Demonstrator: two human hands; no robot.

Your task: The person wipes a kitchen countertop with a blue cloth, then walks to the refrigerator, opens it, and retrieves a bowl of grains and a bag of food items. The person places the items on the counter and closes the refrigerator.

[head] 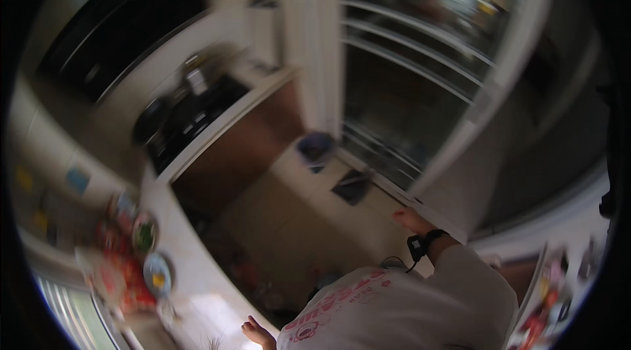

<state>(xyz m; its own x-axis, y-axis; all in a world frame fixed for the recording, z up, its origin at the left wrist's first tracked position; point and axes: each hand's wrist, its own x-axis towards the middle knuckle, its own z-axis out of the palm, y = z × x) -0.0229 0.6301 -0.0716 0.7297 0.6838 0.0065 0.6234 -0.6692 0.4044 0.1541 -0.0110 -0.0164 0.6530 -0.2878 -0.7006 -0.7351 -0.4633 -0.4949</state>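
My left hand point(257, 333) is at the lower edge of the view, beside the edge of the white countertop point(202, 276), with its fingers loosely bent and nothing seen in it. On that counter, a plate point(157, 271) bears something yellow. A dish of green food point(144, 234) sits further along, next to a red and white bag point(125, 281). My right hand point(409, 219) hangs over the floor near the sliding door, blurred, with no object visible in it. A black band point(436, 236) and a small black device point(416, 247) are at that wrist.
A black stove point(197, 123) carries a dark pan point(150, 118) beneath a range hood point(123, 19). On the floor point(296, 217) stand a lined bin point(315, 149) and a dark dustpan-like object point(352, 186), near a glass sliding door point(409, 79). Colourful items point(547, 296) lie at right.
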